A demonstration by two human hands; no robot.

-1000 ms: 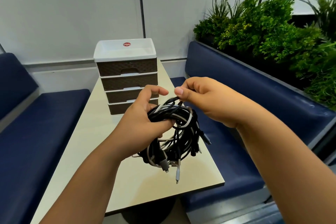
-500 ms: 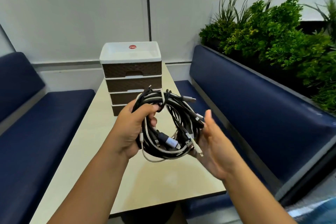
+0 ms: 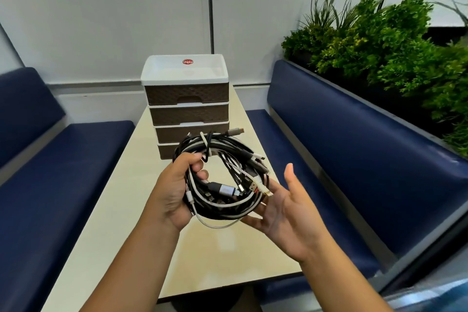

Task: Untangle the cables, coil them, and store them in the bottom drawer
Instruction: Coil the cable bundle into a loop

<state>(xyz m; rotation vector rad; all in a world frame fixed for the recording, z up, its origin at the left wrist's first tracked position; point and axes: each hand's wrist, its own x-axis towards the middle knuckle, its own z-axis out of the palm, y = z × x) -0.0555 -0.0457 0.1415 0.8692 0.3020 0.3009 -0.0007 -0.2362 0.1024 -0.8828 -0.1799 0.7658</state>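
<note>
Black and white rubbery cables (image 3: 222, 177), looped in a tangled ring. Gripped by curled left hand (image 3: 174, 194); cradled on flat, spread right hand (image 3: 286, 208).

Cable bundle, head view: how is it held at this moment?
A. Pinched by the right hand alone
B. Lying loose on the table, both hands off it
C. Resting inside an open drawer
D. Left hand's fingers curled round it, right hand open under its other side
D: the left hand has its fingers curled round the cable bundle, while the right hand lies open, palm up, beneath the far side.
</note>
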